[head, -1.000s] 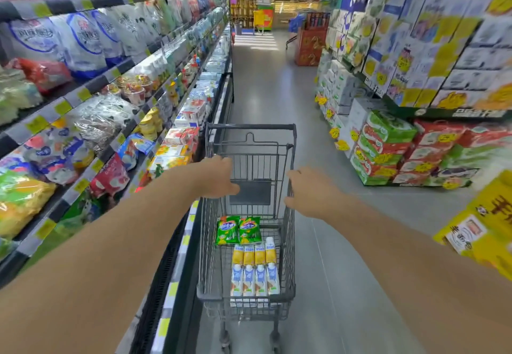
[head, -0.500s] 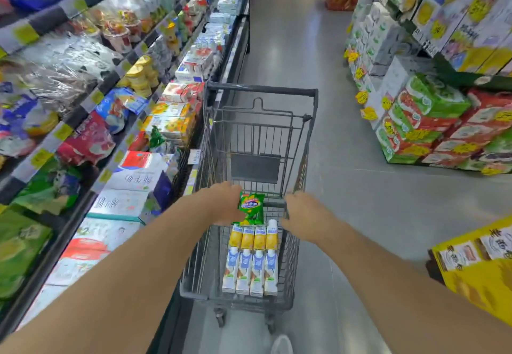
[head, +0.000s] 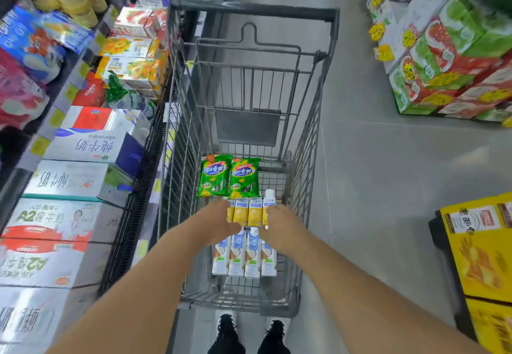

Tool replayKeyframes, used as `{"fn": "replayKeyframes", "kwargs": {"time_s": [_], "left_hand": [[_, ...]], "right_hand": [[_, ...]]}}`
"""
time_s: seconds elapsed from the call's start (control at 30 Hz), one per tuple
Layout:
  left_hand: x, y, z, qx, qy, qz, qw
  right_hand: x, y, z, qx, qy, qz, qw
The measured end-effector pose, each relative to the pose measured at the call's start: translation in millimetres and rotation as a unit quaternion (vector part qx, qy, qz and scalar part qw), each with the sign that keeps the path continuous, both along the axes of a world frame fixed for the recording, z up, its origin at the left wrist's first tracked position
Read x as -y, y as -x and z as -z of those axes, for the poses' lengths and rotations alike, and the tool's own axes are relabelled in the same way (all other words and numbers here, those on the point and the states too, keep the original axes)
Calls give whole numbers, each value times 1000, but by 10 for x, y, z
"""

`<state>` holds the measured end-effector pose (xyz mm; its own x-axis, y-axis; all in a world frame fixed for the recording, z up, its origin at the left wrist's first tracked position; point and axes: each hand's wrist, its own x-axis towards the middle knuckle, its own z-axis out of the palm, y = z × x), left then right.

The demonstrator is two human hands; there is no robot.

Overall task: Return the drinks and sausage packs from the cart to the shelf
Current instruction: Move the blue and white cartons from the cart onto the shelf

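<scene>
yellow drink cartons [head: 248, 212] in the cart [head: 304, 143], left hand [head: 221, 225] and right hand [head: 279, 226] flanking them, grip unclear, green sausage packs [head: 229, 177] at twelve o'clock, blue cartons [head: 245, 256] at six, shelf [head: 83, 143] at nine

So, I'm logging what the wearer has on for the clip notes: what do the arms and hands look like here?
Both forearms are bare, with no sleeves in view. The left hand and right hand have no gloves, and no watch, band or ring shows. Nothing else is worn on them.
</scene>
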<state>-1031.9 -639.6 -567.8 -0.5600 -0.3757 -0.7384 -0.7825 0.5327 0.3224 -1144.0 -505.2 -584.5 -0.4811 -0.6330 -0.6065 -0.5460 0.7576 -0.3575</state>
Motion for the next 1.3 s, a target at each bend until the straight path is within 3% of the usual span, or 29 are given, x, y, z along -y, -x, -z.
{"fn": "replayKeyframes", "kwargs": {"time_s": [0.13,0.4,0.53,0.63,0.77,0.97,1.17,1.3], "left_hand": [[-21,-95,747,14,-53,-74,996],[29,-340,1967,42,-40,-39,998],[65,-353,2332,19,-17,-128,991],[33,-369,2560,72,-37,-169,982],[-37,-425,2828,93,-83,-225,966],[-114,-405,2975,101,-47,-243,963],[-169,-444,2980,75,-4,-294,953],[-121,-448,2969,141,12,-264,954]], "right_hand": [[76,-79,686,54,-30,99,993],[20,-165,1817,82,-78,289,950],[84,-242,2166,62,-123,346,928],[34,-287,2383,54,-145,367,918],[-49,-316,2601,86,-108,422,896],[-160,-337,2793,105,-100,441,886],[-232,-363,2851,103,-133,385,908],[-209,-357,2880,98,-141,363,916]]}}
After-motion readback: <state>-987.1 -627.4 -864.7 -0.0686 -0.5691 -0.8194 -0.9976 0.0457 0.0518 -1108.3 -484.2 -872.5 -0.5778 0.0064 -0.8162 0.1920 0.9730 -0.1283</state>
